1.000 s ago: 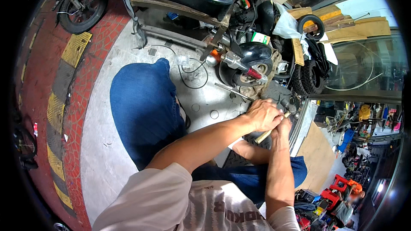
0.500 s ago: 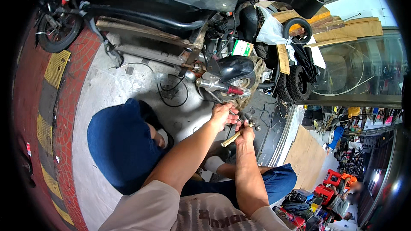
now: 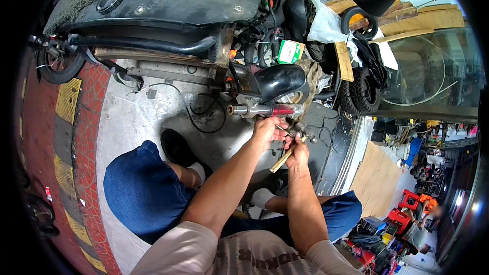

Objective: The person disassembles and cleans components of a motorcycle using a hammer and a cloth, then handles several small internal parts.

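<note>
Both hands meet low under the scooter, w/ the left hand just below the red shock absorber and its fingers curled toward a small metal part; the part is mostly hidden by knuckles, so can't tell what it is or how tight the grip is. The right hand sits touching the left, fingers closed around a wooden-handled tool. Only the pale handle end shows below the fist; the working tip is covered. A black muffler hangs just above the shock. Loose black cables lie on the concrete floor left of the hands. The person's knees in blue jeans frame the forearms; a black shoe rests on the floor. Shop clutter at right is blurred, too small to sort out.
</note>
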The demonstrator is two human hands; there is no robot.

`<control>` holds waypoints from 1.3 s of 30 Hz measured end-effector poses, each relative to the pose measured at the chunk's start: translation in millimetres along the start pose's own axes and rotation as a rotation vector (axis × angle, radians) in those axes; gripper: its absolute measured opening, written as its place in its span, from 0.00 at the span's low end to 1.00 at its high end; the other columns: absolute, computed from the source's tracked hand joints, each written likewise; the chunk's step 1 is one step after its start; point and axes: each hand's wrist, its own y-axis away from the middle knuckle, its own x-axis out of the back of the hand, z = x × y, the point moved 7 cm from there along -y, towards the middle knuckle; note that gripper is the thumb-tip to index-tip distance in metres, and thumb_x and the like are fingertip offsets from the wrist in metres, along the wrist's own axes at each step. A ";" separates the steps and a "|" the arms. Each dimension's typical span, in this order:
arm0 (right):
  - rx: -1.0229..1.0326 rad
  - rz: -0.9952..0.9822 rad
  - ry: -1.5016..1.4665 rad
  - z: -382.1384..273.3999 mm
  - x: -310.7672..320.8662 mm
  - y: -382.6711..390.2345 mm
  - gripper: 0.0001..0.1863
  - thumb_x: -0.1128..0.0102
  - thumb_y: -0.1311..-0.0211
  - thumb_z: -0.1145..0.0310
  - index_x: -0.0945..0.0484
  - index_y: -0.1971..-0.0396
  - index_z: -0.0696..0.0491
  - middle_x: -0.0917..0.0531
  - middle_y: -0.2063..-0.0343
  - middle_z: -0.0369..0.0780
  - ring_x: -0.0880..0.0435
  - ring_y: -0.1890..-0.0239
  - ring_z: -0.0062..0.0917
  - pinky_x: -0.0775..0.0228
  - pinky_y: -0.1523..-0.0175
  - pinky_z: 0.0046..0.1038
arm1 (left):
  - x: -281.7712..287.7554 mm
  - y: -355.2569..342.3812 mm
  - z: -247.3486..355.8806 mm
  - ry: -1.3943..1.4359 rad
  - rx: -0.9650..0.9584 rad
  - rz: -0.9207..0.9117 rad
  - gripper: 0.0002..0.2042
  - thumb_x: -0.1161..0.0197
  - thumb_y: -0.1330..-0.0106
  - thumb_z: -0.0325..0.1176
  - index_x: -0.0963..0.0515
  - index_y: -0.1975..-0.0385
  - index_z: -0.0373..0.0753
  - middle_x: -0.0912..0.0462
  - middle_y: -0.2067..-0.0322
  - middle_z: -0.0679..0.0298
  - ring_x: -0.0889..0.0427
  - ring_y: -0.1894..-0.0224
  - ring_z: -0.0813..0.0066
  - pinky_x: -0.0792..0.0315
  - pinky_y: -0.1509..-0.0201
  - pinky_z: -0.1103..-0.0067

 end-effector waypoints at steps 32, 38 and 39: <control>-0.490 -0.328 0.060 18.0 61.7 22.3 0.23 0.54 0.21 0.42 0.28 0.61 0.48 0.38 0.84 0.27 0.45 0.87 0.15 0.47 0.81 0.24 | 23.0 -17.0 5.7 -0.119 -0.046 0.082 0.11 0.47 0.33 0.33 0.22 0.62 0.32 0.13 0.63 0.50 0.14 0.71 0.61 0.15 0.65 0.65; -0.473 -0.270 -0.084 14.9 79.4 11.2 0.24 0.54 0.22 0.40 0.27 0.63 0.47 0.37 0.84 0.27 0.44 0.87 0.16 0.46 0.80 0.25 | 26.6 -19.3 0.1 -0.130 -0.025 0.129 0.11 0.48 0.32 0.33 0.22 0.61 0.32 0.13 0.64 0.51 0.13 0.71 0.63 0.14 0.65 0.65; -0.437 -0.162 -0.117 12.5 87.7 3.8 0.24 0.55 0.22 0.40 0.27 0.63 0.46 0.37 0.84 0.27 0.44 0.87 0.16 0.45 0.80 0.25 | 25.6 -22.0 0.7 -0.122 -0.025 0.120 0.11 0.49 0.32 0.32 0.21 0.60 0.33 0.13 0.64 0.51 0.13 0.72 0.63 0.14 0.66 0.65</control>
